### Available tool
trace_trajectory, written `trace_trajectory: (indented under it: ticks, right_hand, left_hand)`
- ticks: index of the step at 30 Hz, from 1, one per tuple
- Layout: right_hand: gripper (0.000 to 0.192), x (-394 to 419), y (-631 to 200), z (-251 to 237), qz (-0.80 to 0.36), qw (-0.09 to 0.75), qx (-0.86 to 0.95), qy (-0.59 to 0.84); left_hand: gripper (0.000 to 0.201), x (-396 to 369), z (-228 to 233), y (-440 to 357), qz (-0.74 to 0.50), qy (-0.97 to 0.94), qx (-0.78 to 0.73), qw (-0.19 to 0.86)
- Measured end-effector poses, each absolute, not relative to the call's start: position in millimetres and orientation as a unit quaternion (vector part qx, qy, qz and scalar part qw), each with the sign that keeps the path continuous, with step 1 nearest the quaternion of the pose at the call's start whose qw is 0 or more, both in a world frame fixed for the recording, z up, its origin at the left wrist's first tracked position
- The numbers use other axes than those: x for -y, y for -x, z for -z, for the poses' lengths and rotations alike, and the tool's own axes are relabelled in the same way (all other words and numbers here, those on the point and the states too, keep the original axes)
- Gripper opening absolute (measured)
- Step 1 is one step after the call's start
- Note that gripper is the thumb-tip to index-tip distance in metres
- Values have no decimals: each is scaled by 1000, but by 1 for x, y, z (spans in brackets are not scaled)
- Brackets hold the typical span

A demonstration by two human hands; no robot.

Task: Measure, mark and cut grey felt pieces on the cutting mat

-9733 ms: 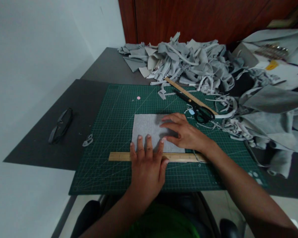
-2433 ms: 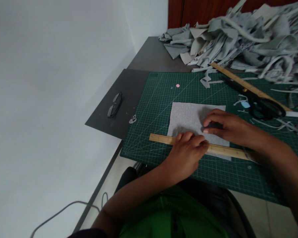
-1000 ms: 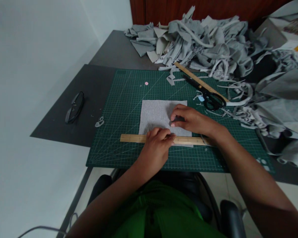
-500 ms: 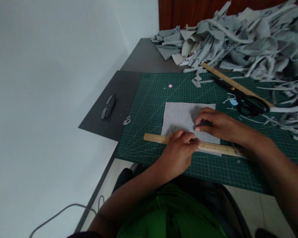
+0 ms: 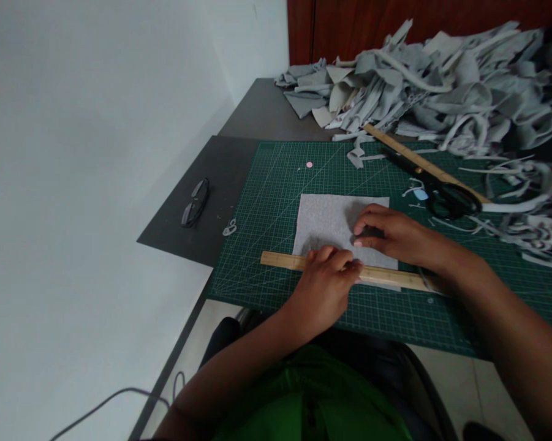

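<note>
A rectangular piece of light grey fabric (image 5: pixel 321 220) lies flat on a green gridded cutting mat (image 5: pixel 257 202). Across the fabric's near edge runs a wooden ruler (image 5: pixel 282 261), its right end hidden under my right forearm. My left hand (image 5: pixel 328 278) presses down on the middle of the ruler, fingers curled over it and thumb along its side. Over the right half of the fabric is my right hand (image 5: pixel 379 231), with its curved fingers apart from the thumb and nothing visible between them. Its fingertips are close to the fabric; whether they touch it I cannot tell.
Black scissors (image 5: pixel 450 199) lie beside a second wooden ruler (image 5: pixel 423 160) at the right. A large heap of grey fabric scraps (image 5: pixel 418 92) fills the back. Glasses (image 5: pixel 195 203) rest on the dark tabletop at left, near a small scrap (image 5: pixel 230 228). A pink disc (image 5: pixel 309 165) is on the mat.
The camera view has shifted slightly, so everything sits a little further left and lower. Both hands keep nearly the same place over the ruler and fabric.
</note>
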State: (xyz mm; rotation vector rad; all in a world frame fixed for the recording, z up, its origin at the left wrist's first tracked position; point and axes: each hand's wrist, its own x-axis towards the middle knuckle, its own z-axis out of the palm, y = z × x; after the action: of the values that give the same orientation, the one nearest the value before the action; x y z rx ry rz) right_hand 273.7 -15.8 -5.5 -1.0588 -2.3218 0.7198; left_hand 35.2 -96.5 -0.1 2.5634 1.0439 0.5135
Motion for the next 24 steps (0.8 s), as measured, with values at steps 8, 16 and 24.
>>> trace_trajectory:
  ticks: [8,16,24]
  right_hand:
    - [5,16,-272,2,-266,234,851,388]
    - [6,16,-273,-1,-288,231,842,394]
    - [6,14,-274,1,-289,229,840,398]
  left_hand:
    - [28,92,9,-36,-212,-893,-361,166]
    - [26,90,8,-37,-215,-894,-356,163]
    - [26,89,6,-36,-218,-894,-352,171]
